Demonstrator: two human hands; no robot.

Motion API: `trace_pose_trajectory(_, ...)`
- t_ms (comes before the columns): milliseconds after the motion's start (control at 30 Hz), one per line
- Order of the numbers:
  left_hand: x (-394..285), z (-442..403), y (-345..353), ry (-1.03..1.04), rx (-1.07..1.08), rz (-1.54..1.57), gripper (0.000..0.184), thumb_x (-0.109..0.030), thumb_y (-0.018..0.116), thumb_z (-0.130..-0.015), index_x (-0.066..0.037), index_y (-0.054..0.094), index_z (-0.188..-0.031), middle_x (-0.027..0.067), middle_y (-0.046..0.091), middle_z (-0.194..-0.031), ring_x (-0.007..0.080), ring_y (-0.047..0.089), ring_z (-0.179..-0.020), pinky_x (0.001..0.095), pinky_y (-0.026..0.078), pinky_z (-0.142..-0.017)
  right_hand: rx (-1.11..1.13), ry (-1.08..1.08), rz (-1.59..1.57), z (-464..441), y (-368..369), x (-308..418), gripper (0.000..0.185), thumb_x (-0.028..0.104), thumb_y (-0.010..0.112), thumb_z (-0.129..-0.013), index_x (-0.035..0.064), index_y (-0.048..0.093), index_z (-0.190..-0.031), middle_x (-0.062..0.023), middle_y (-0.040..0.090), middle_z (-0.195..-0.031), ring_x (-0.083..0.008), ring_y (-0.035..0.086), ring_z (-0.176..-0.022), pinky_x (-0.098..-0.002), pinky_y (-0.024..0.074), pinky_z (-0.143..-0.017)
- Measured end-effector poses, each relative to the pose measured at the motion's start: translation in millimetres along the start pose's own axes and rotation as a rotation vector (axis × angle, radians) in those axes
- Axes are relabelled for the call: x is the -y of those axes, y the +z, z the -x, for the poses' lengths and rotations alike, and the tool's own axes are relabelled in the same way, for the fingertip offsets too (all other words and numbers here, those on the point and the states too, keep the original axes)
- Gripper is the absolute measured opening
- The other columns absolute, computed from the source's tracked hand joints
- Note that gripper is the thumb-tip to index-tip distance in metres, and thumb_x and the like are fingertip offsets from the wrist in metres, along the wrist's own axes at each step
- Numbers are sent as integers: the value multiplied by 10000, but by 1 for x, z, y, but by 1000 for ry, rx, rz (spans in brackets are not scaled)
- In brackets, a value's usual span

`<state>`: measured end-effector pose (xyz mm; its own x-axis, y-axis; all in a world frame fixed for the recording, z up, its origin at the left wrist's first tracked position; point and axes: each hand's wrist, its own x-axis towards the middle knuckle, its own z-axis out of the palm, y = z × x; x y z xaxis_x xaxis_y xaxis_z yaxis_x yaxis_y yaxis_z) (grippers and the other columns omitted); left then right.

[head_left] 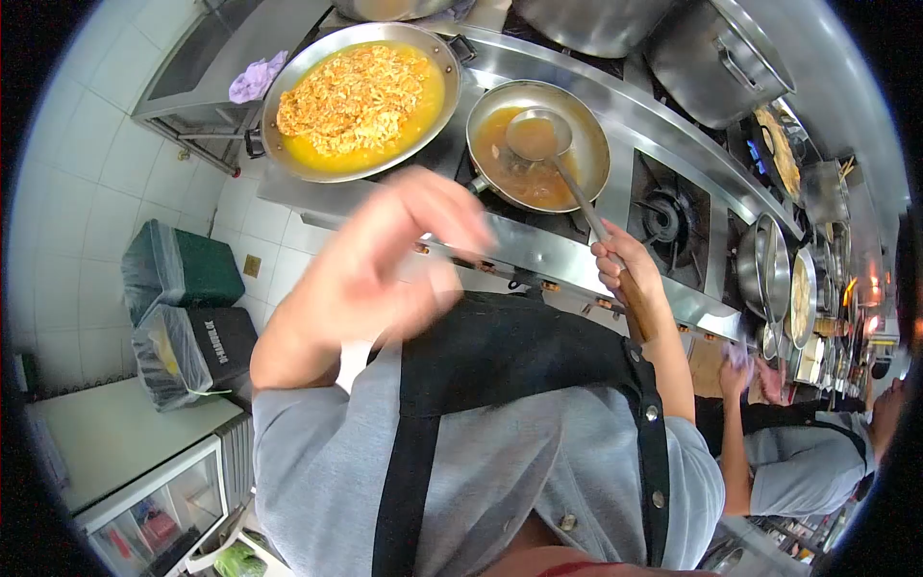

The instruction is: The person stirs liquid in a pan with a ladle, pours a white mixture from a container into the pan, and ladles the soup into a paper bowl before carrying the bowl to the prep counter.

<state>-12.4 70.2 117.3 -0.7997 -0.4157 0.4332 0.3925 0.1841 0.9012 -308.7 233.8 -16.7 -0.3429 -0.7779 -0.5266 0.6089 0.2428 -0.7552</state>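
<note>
A long stainless-steel stove [615,91] stretches across a tiled kitchen, where a person in a grey shirt and black apron faces its front edge. Farther along, toward the stove's right end, a co-worker in grey [803,466] stands. A wide two-handled metal pan [442,117] of shredded golden food in yellow liquid occupies the stove's left end. Just to its right, near the front edge, sits a smaller round metal pan [594,168] of brown liquid. A long steel ladle with a wooden handle [569,183] slants across that pan's rim, its bowl inside. The left hand [394,255], motion-blurred, hangs before the front edge, fingers curved and apart from the thumb. The right hand [625,262] wraps its fingers around the ladle's handle above the front edge.
</note>
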Motion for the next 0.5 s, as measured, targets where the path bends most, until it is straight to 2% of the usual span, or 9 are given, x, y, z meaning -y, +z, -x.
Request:
trace_pose_trajectory(67, 55, 18, -42, -232, -371, -22, 164, -30, 527, -819, -100, 387, -773, 0, 430, -781, 74, 413, -707, 218, 380, -614, 46, 13, -94, 7, 5, 3, 484, 78, 458, -822, 1, 342, -1286, -80, 489, -718, -83, 416, -411, -204, 308, -326)
trace_pose_trajectory(100, 79, 34, -67, -427, -506, -369, 235, -71, 542, -830, -92, 336, -720, 6, 374, -671, 77, 369, -639, 222, 368, -594, 39, 8, -100, 13, 9, 4, 484, 78, 458, -822, 1, 342, -1286, -80, 489, -718, -83, 416, -411, -204, 308, -326)
trace_pose_trajectory(200, 179, 120, -130, -856, -484, -744, 359, -355, 506, -852, -29, 443, -718, 66, 456, -613, 151, 474, -619, 286, 420, -611, -72, -133, 227, 34, 26, 10, 570, 68, 505, -796, 9, 301, -1326, -52, 502, -686, -88, 431, -419, -218, 337, -343)
trace_pose_trajectory(267, 252, 201, -147, -1113, -394, -815, 632, -604, 392, -823, 6, 557, -800, 116, 560, -648, 228, 560, -619, 370, 458, -593, -136, -203, 350, 45, 37, 14, 573, 53, 509, -797, 9, 297, -1328, -44, 502, -677, -86, 435, -419, -219, 339, -346)
trace_pose_trajectory(300, 254, 211, -137, -1433, -325, -630, 650, -612, 365, -834, 3, 561, -760, 115, 548, -603, 227, 543, -527, 387, 448, -510, -188, -266, 486, 50, 41, 15, 577, 37, 512, -798, 10, 294, -1331, -36, 501, -667, -84, 439, -419, -219, 341, -350)
trace_pose_trajectory(367, 302, 273, -134, -1575, -179, -563, 648, -580, 349, -858, 21, 549, -716, 131, 541, -588, 236, 520, -468, 382, 429, -432, -209, -308, 467, 57, 49, 15, 568, 18, 513, -806, 14, 298, -1333, -29, 514, -671, -71, 435, -422, -214, 351, -366)
trace_pose_trajectory(433, 353, 338, -145, -1419, 119, -527, 603, -478, 345, -887, 68, 526, -706, 180, 541, -614, 276, 529, -483, 400, 461, -440, -310, -410, 596, 63, 59, 16, 551, 20, 506, -819, 21, 308, -1334, -29, 528, -689, -55, 411, -413, -213, 357, -378)
trace_pose_trajectory(467, 329, 324, -135, -1476, 90, -443, 558, -439, 347, -892, 61, 520, -717, 176, 537, -626, 278, 526, -494, 396, 459, -440, -352, -454, 642, 64, 59, 14, 552, 21, 512, -815, 29, 322, -1333, -61, 575, -800, -54, 438, -475, -201, 385, -432)
trace_pose_trajectory(500, 298, 302, -122, -1507, -11, -360, 504, -406, 346, -898, 39, 508, -724, 163, 527, -625, 269, 519, -495, 384, 456, -439, -362, -455, 642, 65, 59, 12, 552, 21, 512, -815, 29, 322, -1333, -61, 575, -800, -54, 438, -475, -201, 385, -432)
